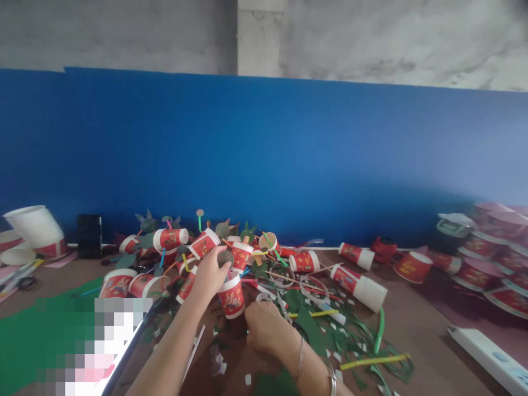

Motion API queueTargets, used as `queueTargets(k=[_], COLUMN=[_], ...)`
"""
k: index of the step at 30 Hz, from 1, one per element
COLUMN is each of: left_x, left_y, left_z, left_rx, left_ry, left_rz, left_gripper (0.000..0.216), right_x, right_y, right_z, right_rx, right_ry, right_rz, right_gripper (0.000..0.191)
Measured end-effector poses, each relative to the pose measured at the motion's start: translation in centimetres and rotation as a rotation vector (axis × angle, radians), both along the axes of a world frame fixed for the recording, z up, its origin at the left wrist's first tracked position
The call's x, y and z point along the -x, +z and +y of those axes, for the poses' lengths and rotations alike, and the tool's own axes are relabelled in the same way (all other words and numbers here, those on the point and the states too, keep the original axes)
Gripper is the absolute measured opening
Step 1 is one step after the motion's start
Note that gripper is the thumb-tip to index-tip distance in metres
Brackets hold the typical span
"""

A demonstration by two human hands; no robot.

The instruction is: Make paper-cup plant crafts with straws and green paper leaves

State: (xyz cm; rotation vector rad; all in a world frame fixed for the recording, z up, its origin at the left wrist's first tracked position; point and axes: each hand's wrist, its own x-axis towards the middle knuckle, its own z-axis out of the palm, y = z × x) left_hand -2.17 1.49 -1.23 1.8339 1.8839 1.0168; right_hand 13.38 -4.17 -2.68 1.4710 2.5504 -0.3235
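My left hand (211, 274) reaches forward over a heap of red and white paper cups (193, 258) and rests on the rim of one upright cup (231, 296), fingers curled round a small grey-green paper piece on top. My right hand (264, 329) lies lower, just right of that cup, knuckles up, fingers tucked under among green paper scraps (313, 324). What the right fingers hold is hidden. Coloured straws and paper leaf shapes stick out of the cups in the heap.
A brown table (416, 335) runs along a blue wall (264, 159). White tubs (35, 225) and a black box (89, 235) stand at the left, stacked red bowls (495, 258) at the right. A green sheet (45, 324) lies at the front left, a white strip (490, 355) at the front right.
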Motion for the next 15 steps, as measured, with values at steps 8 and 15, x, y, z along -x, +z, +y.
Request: queueTargets(k=[8, 15], left_x=[0.1, 0.1], left_y=[-0.1, -0.4], left_z=[0.2, 0.3], left_rx=[-0.027, -0.053], left_ry=[-0.004, -0.014], left_rz=[-0.015, -0.070], left_gripper=[0.038, 0.036], right_x=[-1.9, -1.5], right_y=[0.3, 1.1], right_z=[0.5, 0.1], right_rx=[0.087, 0.028], right_ry=[0.060, -0.052], right_rz=[0.113, 0.101], right_gripper=[0.025, 0.027])
